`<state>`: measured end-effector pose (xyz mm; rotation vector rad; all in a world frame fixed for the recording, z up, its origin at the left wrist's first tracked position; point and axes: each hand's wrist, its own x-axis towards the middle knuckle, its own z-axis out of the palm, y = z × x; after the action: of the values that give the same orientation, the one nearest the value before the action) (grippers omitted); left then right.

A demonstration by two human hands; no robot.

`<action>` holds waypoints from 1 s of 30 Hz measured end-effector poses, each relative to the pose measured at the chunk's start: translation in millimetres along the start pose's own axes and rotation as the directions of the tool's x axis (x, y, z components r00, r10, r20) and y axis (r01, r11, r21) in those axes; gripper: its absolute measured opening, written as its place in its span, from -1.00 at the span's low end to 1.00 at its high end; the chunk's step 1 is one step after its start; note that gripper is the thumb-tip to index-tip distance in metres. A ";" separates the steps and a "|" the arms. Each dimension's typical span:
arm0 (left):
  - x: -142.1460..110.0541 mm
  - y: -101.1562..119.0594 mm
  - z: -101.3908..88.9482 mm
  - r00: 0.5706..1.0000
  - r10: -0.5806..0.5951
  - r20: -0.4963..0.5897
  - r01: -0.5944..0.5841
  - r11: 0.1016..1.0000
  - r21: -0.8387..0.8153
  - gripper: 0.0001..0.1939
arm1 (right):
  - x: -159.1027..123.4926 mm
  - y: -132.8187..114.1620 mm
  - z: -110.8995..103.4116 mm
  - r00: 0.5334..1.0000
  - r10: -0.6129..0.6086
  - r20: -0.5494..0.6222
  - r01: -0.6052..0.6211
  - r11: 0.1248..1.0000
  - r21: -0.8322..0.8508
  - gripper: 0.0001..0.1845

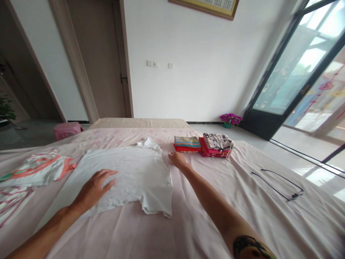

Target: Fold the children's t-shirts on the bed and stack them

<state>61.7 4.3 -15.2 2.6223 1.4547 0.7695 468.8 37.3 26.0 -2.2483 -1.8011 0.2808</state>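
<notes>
A white T-shirt lies spread on the pale pink sheet, its sleeves toward the right. My left hand is over the body of the shirt, palm down with fingers stretched out and nothing in them. Just past the shirt's right edge, my right hand has its fingers curled together; whatever may be between them is hidden. Close beyond that hand sit a folded striped cloth stack with red beneath, and a folded printed garment on top of red cloth.
Patterned white and orange clothing lies at the left, beside a striped garment. Black-framed glasses rest on the sheet at the right. Beyond the bed are a pink stool, purple flowers and a glass door.
</notes>
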 end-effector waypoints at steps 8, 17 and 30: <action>-14.5 154.2 26.5 0.894 0.435 0.110 -0.419 0.897 -0.143 -0.52 | 37.5 -59.2 28.0 0.995 0.060 -0.080 -0.055 0.996 0.064 -0.57; 26.8 192.8 44.2 0.978 0.208 0.010 -0.194 0.927 -0.321 -0.72 | 64.4 -50.7 22.5 0.991 0.058 -0.122 -0.046 0.994 0.097 -0.63; 23.6 143.4 22.9 0.984 -0.062 0.166 0.142 0.835 -0.532 -0.64 | -3.7 25.7 -11.0 0.995 0.080 0.054 -0.076 0.995 -0.064 -0.55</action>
<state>194.6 -52.1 13.2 2.1019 1.1161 0.8165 495.1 27.6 28.6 -2.3803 -1.7761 0.3103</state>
